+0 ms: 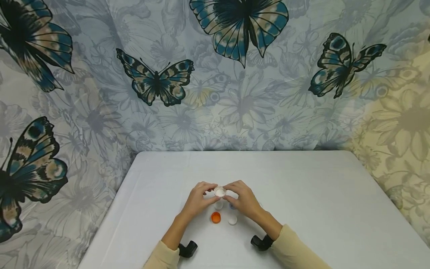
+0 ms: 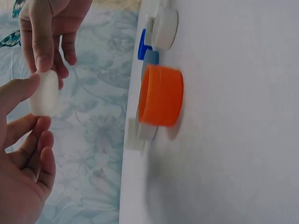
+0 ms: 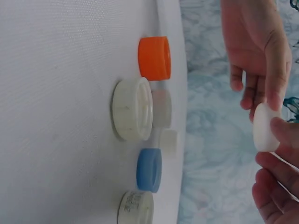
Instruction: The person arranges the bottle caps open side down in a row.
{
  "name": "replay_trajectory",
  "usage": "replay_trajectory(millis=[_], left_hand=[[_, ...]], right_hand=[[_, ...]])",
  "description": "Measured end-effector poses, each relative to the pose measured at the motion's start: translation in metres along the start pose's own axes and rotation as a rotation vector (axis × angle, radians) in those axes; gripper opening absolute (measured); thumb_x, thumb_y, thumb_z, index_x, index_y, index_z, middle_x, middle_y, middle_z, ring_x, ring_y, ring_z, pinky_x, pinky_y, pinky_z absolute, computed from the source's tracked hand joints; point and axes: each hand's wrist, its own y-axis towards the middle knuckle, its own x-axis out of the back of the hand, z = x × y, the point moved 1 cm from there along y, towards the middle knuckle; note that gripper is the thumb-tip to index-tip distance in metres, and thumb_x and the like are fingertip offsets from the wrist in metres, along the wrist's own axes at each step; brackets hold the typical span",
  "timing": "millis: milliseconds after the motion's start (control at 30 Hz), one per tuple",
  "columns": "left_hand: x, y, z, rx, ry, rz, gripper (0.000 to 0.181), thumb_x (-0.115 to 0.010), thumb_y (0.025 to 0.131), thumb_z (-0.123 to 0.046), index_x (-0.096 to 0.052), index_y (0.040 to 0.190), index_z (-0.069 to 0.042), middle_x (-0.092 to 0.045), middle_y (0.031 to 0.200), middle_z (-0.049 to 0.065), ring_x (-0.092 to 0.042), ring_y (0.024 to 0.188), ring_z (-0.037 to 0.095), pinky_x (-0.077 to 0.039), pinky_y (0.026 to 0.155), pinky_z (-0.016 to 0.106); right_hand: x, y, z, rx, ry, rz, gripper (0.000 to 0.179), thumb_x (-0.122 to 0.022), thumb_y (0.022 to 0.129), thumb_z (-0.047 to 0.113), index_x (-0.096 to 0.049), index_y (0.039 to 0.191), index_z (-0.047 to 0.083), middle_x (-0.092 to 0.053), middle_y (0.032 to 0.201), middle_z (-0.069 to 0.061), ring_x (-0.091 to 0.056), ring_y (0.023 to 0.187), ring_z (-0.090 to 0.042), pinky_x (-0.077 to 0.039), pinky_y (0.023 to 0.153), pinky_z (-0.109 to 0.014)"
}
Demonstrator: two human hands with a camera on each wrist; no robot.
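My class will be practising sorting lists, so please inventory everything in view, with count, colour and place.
Backdrop: one, grey-blue, yellowish at right, behind the table
Printed butterflies: five plainly visible, teal, black and cream, on the backdrop
Table: one, white, in front of the backdrop
Held cap: one, white, raised above the table
Orange cap: one, orange, on the table
White caps: at least four, white or pale, on the table
Blue cap: one, light blue, among the white caps
Dark blue piece: one, partly hidden, beyond the orange cap
Black pieces: two, black, low in the head view
Sleeves: two, beige, lower edge
Left hand: one, pinching the held cap
Right hand: one, pinching the held cap
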Motion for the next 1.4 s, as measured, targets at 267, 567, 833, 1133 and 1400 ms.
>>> replay_trajectory(millis=[267,567,833,1133,1400], left_hand=[[-0.011,0.001,-0.013,-0.032,-0.091,-0.069,0.038,-0.078,0.082,-0.022,-0.071,0.115,-0.004,-0.069,0.1,0.006,-0.059,0.091,0.019,-0.052,0.076,0.028],[-0.013,0.002,-0.015,-0.014,-0.13,-0.118,0.034,-0.078,0.082,-0.019,-0.072,0.111,-0.003,-0.071,0.096,0.006,-0.061,0.087,0.018,-0.053,0.076,0.031],[-0.014,0.002,-0.015,-0.014,-0.153,-0.159,0.024,-0.076,0.083,-0.015,-0.075,0.105,-0.005,-0.074,0.092,0.005,-0.063,0.086,0.019,-0.054,0.076,0.032],[-0.017,0.003,-0.015,0.015,-0.198,-0.174,0.019,-0.072,0.088,-0.017,-0.075,0.102,-0.006,-0.074,0.084,0.003,-0.061,0.076,0.011,-0.052,0.072,0.025],[-0.013,0.005,-0.014,0.047,-0.149,-0.042,0.029,-0.074,0.086,-0.021,-0.073,0.111,-0.006,-0.072,0.083,0.004,-0.059,0.075,0.011,-0.052,0.07,0.022]], right_hand=[[0.012,-0.007,-0.007,0.174,-0.016,-0.157,0.034,-0.086,0.067,0.003,-0.074,0.099,0.002,-0.073,0.094,-0.006,-0.063,0.09,-0.02,-0.056,0.076,-0.03],[0.013,-0.007,-0.009,0.226,-0.051,-0.195,0.036,-0.085,0.065,0.001,-0.073,0.099,0.0,-0.073,0.091,-0.006,-0.063,0.087,-0.019,-0.055,0.075,-0.028],[0.01,-0.009,-0.009,0.183,-0.025,-0.225,0.028,-0.081,0.07,-0.002,-0.074,0.097,0.0,-0.071,0.089,-0.005,-0.061,0.084,-0.018,-0.051,0.072,-0.021],[0.009,-0.008,-0.007,0.136,0.084,-0.19,0.035,-0.079,0.072,-0.005,-0.07,0.106,-0.005,-0.067,0.075,-0.004,-0.056,0.064,-0.011,-0.05,0.056,-0.022],[0.013,-0.008,-0.006,0.066,0.06,-0.094,0.039,-0.084,0.071,0.009,-0.072,0.105,-0.002,-0.066,0.083,-0.005,-0.058,0.071,-0.019,-0.053,0.062,-0.027]])
